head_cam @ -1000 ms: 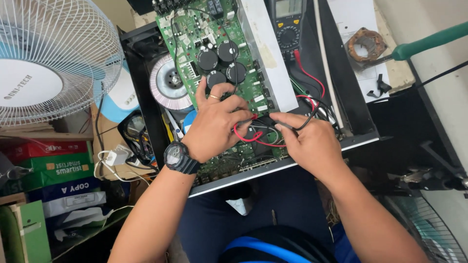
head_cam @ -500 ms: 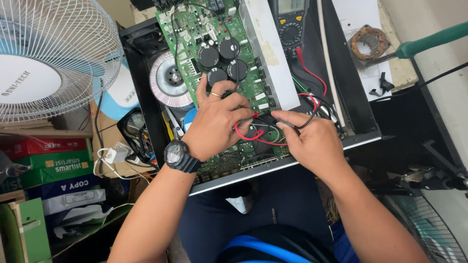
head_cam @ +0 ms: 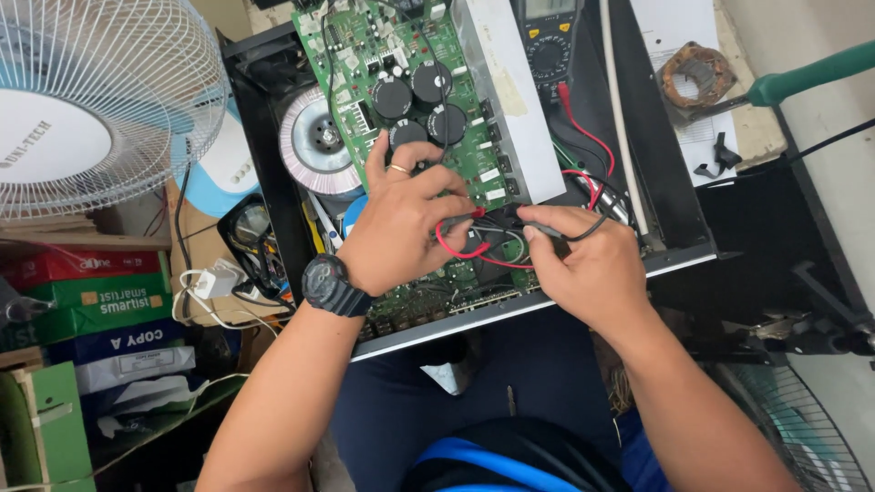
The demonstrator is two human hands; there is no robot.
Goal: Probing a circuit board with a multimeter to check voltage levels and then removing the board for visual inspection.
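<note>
Hands unmoved: left hand (head_cam: 401, 228) pinches red probe (head_cam: 460, 221), right hand (head_cam: 588, 264) black probe (head_cam: 538, 228) (tips facing, axes near-horizontal).

Bright, even overhead light; sharp focus, soft shadows, slight wide-angle edge distortion.

Over a green circuit board (head_cam: 428, 109) in an open black chassis (head_cam: 670, 182), the left hand (head_cam: 401, 223) pinches a red probe (head_cam: 456, 221). The right hand (head_cam: 592, 264) holds a black probe (head_cam: 538, 228) just beside it. A multimeter (head_cam: 547, 46) lies above.
</note>
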